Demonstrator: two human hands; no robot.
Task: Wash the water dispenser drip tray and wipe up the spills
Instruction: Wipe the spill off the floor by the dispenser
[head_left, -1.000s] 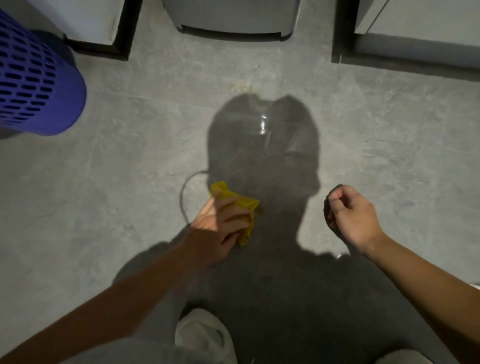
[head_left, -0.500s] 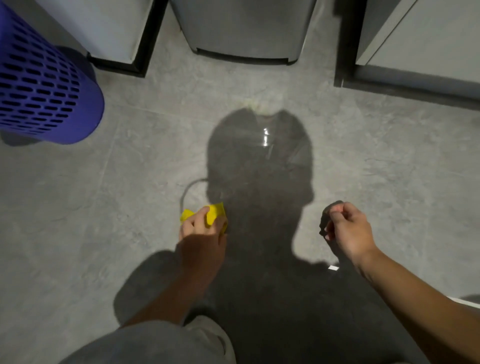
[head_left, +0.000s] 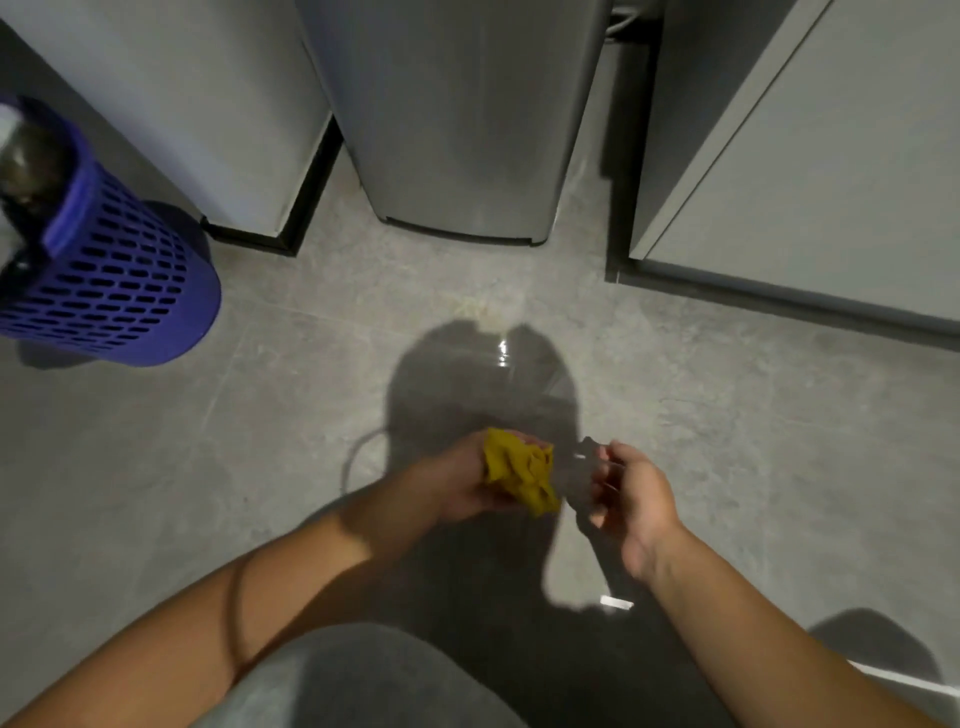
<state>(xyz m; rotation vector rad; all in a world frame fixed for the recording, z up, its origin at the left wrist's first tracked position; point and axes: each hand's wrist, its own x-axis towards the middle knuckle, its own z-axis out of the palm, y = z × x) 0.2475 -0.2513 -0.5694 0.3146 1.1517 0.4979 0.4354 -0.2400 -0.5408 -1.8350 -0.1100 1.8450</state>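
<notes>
Here, yellow cloth (head_left: 519, 473) bunched in the left hand (head_left: 462, 486), right hand (head_left: 631, 491) half-open, empty, just beside.

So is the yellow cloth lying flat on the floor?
No, the yellow cloth is bunched up in the left hand, held above the floor.

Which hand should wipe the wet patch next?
Left. The left hand already grips the yellow cloth, just short of the wet patch; the right hand is empty.
</notes>
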